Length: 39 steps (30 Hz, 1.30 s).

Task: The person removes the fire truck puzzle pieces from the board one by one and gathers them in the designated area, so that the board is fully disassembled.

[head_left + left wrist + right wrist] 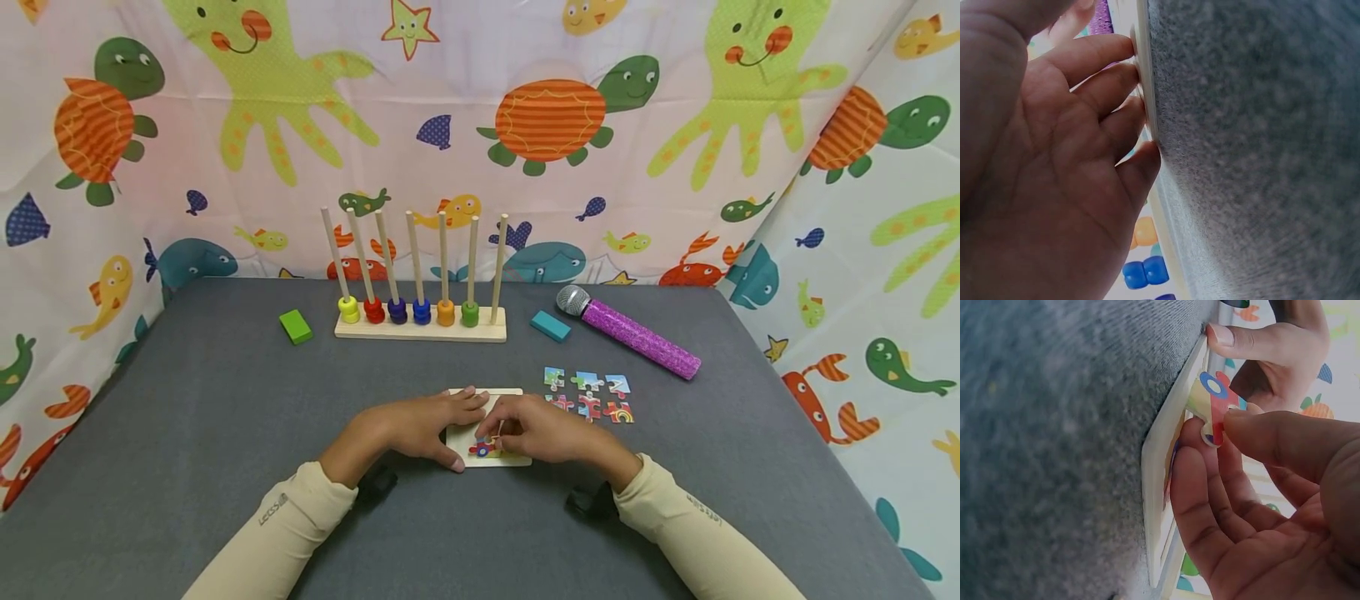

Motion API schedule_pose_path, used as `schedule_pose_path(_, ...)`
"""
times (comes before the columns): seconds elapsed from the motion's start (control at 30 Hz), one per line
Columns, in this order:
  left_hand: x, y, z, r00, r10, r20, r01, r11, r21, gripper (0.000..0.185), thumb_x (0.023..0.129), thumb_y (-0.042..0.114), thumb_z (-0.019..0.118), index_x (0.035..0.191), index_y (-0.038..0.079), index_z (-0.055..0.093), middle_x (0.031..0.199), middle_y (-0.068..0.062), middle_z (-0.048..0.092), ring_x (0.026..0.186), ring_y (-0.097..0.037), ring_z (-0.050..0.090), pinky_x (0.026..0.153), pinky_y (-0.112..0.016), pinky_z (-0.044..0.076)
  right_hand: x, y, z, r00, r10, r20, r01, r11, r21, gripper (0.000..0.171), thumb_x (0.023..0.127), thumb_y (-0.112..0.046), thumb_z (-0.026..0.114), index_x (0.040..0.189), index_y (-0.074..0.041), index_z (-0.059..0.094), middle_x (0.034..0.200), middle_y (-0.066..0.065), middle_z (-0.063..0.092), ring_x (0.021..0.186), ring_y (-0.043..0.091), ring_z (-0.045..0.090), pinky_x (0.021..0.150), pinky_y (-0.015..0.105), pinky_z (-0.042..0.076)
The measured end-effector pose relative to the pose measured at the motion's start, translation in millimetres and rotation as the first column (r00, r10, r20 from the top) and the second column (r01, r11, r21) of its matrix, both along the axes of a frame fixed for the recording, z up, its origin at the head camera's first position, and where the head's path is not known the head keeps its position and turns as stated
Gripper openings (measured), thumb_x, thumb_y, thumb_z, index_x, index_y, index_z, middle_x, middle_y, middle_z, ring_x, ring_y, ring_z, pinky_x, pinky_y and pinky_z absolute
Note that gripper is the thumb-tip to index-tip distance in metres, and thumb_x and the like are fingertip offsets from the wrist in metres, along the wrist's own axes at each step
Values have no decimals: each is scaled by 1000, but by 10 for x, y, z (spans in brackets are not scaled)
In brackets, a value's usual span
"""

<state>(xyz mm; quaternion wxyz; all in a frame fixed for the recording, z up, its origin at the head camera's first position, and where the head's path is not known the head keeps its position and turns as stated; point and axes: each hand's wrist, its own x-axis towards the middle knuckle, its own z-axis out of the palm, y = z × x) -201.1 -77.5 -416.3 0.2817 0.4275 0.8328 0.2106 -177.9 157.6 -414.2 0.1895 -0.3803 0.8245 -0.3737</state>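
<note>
A small wooden puzzle tray lies on the grey table in front of the person. The left hand rests on its left side, fingers extended over the top and thumb by the near left corner. In the left wrist view the fingertips touch the tray's edge. Between thumb and fingers the right hand pinches a jigsaw piece with red, blue and pale yellow printing. That piece is tilted up over the near part of the tray. Some coloured print shows inside the tray, partly hidden behind the right fingers.
Several loose jigsaw pieces lie right of the tray. Behind stands a wooden peg stand with coloured beads on most pegs. A green block, a blue block and a glittery purple microphone lie around it. A patterned curtain borders the table.
</note>
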Motion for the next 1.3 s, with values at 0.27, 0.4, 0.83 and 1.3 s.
schedule_pose_path(0.27,10,2,-1,1000,15,0,-15,1000,-10,80,86,30,76,152,13,34,160,2,19,147,-18,5,117,-42,11,35,11,6,998,-46,39,49,996,-72,23,92,3,61,111,-5,71,101,-1,68,84,8,59,76,28,51)
schedule_pose_path(0.4,12,2,-2,999,33,4,-33,999,-20,79,86,30,76,152,13,35,160,3,19,147,-18,5,116,-43,12,34,55,24,997,-63,52,69,991,-116,23,93,3,60,113,-1,70,102,3,67,82,11,60,74,28,52)
schedule_pose_path(0.83,6,0,-4,999,32,7,-32,999,-30,79,85,31,76,151,11,37,161,2,18,147,-21,5,116,-44,13,35,291,88,988,-153,-1,153,986,-64,23,92,2,60,110,-7,71,94,-2,66,77,13,56,66,29,50)
schedule_pose_path(1.3,1,10,-6,999,31,22,-30,999,-31,80,86,30,76,152,12,34,161,3,14,147,-20,3,116,-43,12,45,667,57,977,-215,7,215,976,-42,21,93,1,60,110,-6,72,92,2,65,71,14,57,60,27,50)
